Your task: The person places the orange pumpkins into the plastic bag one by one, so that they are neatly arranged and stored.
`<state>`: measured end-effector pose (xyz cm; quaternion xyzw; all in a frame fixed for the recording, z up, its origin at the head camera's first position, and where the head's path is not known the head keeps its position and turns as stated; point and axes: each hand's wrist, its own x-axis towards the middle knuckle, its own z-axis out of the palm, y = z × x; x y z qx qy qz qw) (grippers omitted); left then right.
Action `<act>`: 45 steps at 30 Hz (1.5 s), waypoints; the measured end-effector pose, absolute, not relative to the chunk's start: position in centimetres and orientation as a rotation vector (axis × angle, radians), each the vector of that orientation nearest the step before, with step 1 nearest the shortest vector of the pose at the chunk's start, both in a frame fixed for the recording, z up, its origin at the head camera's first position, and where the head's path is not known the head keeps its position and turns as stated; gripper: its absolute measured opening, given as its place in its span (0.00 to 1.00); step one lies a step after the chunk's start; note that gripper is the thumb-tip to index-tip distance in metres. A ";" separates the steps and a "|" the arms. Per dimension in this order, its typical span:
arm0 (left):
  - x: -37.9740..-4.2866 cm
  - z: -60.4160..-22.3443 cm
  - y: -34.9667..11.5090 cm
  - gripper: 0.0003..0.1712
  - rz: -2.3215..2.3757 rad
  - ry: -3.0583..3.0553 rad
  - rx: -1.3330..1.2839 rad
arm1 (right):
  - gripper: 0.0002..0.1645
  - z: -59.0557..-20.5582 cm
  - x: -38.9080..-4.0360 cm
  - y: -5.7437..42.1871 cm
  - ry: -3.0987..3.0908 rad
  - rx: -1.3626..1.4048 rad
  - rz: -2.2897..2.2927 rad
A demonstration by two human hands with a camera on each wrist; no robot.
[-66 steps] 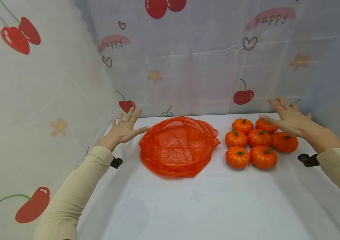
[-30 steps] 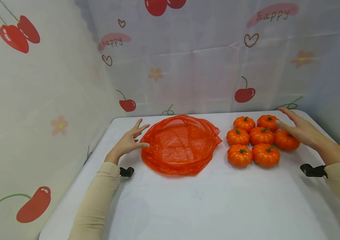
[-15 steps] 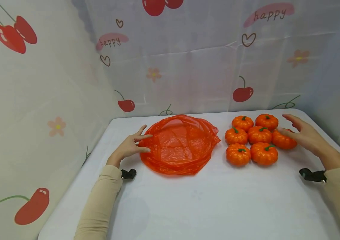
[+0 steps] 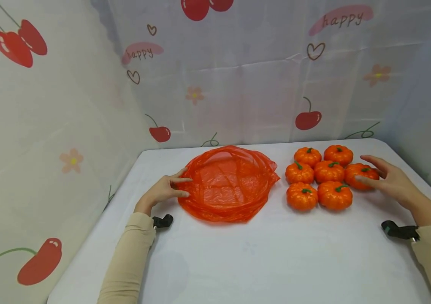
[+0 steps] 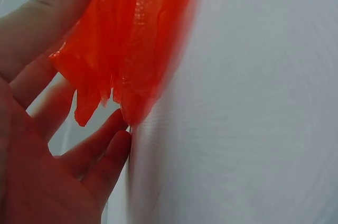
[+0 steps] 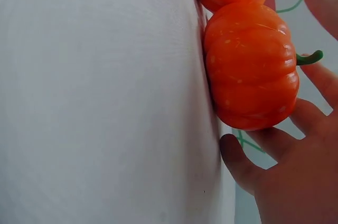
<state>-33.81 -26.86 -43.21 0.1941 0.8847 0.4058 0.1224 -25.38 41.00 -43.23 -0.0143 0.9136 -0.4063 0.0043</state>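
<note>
A crumpled, translucent red plastic bag [image 4: 223,185] lies on the white table, its mouth spread wide. At its left edge is my left hand [image 4: 160,192], thumb and fingers parted around the rim. In the left wrist view the bag's folds [image 5: 127,39] hang between the thumb and the fingers. My right hand [image 4: 395,183] is at the rightmost small orange pumpkin [image 4: 361,174], fingers spread around its right side. In the right wrist view that pumpkin [image 6: 251,68], with its green stem, rests on the table, the thumb apart from it and the other fingers beside and partly behind it.
Several more orange pumpkins [image 4: 329,172] stand close together left of the right hand. A patterned curtain [image 4: 238,84] hangs behind the table [image 4: 268,253] and along its sides. Each wrist carries a small black camera mount.
Both hands have come down from above the table. The left has lowered to the bag's left edge, the right to the rightmost pumpkin. Bag and pumpkins have stayed in place.
</note>
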 end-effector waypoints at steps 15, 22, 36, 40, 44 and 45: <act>-34.0 -44.0 -27.1 0.28 1.242 2.548 0.517 | 0.56 -44.6 -24.9 41.6 2.909 0.011 -1.206; -33.9 -44.3 -27.1 0.27 1.257 2.550 0.489 | 0.53 -44.6 -24.8 41.8 2.972 0.022 -1.179; -33.7 -44.5 -27.4 0.26 1.283 2.526 0.502 | 0.47 -41.7 -24.8 40.0 3.022 -0.043 -1.256; -33.7 -44.4 -27.5 0.27 1.272 2.536 0.489 | 0.47 -40.8 -24.9 39.0 2.996 -0.061 -1.246; -33.6 -44.3 -27.4 0.26 1.260 2.550 0.468 | 0.46 -40.2 -24.9 38.4 2.977 -0.086 -1.278; -33.6 -44.3 -27.4 0.27 1.258 2.551 0.468 | 0.46 -40.1 -24.9 38.4 2.974 -0.088 -1.287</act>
